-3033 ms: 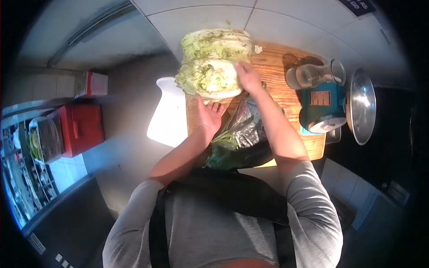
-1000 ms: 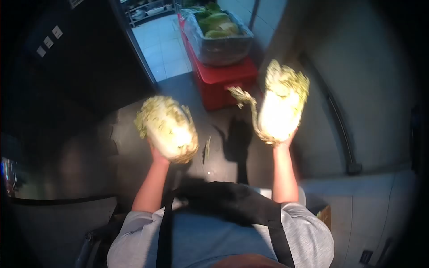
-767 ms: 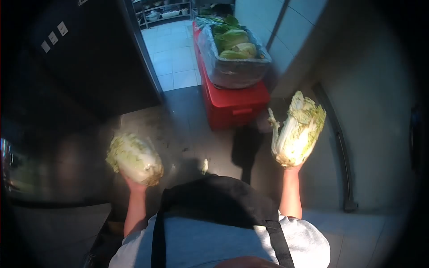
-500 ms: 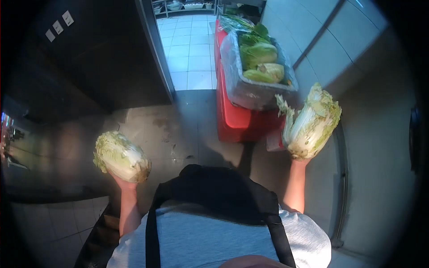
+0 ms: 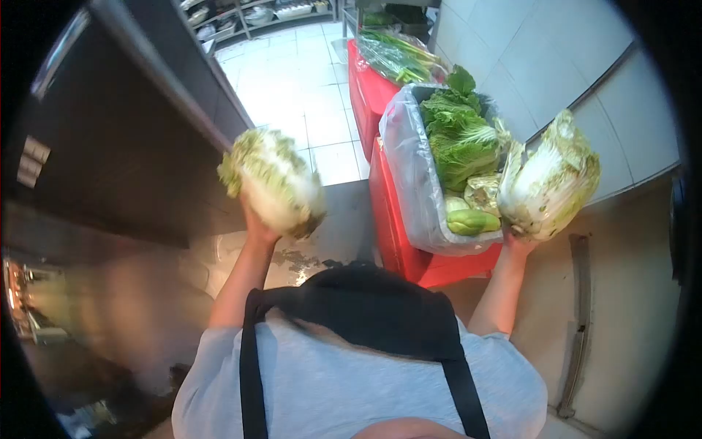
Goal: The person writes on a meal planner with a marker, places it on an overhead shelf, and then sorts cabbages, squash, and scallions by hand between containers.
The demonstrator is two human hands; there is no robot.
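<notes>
A napa cabbage (image 5: 276,179) rests in my left hand (image 5: 257,222), which supports it from below and behind; most of the fingers are hidden by the leaves. My right hand (image 5: 519,241) grips the base of another napa cabbage (image 5: 552,183), its leafy end pointing up and some outer leaves splayed. This right cabbage is at the near right corner of a plastic-lined bin (image 5: 413,212). Inside the bin are leafy greens (image 5: 457,139), a pale wrapped-looking vegetable (image 5: 482,192) and a smooth green vegetable (image 5: 472,222).
The bin stands on red containers (image 5: 391,212) along a tiled wall (image 5: 504,44). Behind it lies a clear bag of long green stalks (image 5: 395,57). A dark cabinet (image 5: 110,146) borders the left side. Beyond the doorway, shelves (image 5: 256,16) hold dishes above a white tiled floor (image 5: 292,95).
I have come nearer to the bin, which appears larger and closer. Both cabbages have risen in view, the left one also shifting right, and both remain held.
</notes>
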